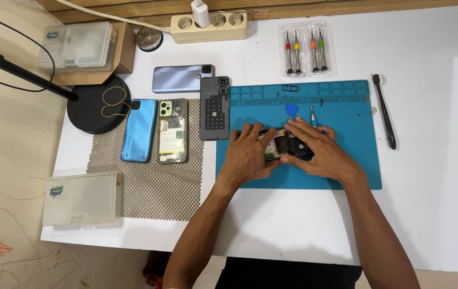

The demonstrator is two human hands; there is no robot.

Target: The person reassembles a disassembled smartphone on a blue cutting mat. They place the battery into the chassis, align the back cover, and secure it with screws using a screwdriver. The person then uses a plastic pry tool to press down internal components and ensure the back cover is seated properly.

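both hands, left (248,155) and right (317,155), clamped on opened phone (288,145) | blue mat (357,134) beneath | pick (291,109), screwdriver (312,114) behind

White table (432,214) bears blue mat (357,176); mesh pad (154,192); power strip (210,27).

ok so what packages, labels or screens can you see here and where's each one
Clear blister pack of four screwdrivers: top of table, right of the power strip.
Clear plastic organiser box: front left corner, small blue-green logo sticker.
Second clear organiser box: back left, on a cardboard box, same kind of sticker.
No lit screen; the phones lie back up or opened.
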